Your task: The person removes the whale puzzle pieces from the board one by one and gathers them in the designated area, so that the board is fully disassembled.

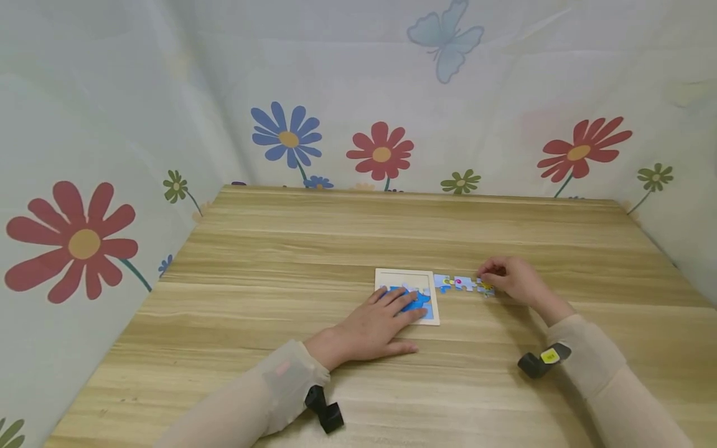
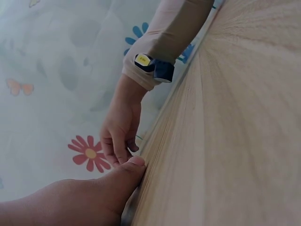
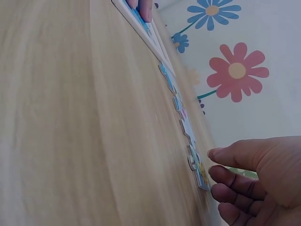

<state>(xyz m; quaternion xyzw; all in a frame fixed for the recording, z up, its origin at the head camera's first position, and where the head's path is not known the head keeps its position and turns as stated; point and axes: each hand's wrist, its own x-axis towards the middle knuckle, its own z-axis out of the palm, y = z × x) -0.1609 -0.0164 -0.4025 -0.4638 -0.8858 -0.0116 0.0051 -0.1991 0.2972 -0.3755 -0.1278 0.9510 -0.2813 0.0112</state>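
My left hand (image 1: 372, 326) rests with spread fingers on a small square puzzle (image 1: 416, 300) with a blue picture, inside a pale wooden frame (image 1: 435, 314). Several loose jigsaw pieces (image 1: 462, 284) lie in a row on the table, running right from the frame. Over the far right end of that row is my right hand (image 1: 518, 280), fingers loosely bent, fingertips close to the end puzzle piece (image 3: 202, 175) with its yellow detail. In the right wrist view, thumb and fingers stand apart with nothing between them. Beneath my left fingers, part of the puzzle is hidden.
The wooden table (image 1: 302, 242) reaches back to a white cloth backdrop (image 1: 347, 68) printed with flowers and a butterfly. Black wrist cameras are strapped to the left sleeve (image 1: 252, 392) and the right sleeve (image 1: 596, 361).
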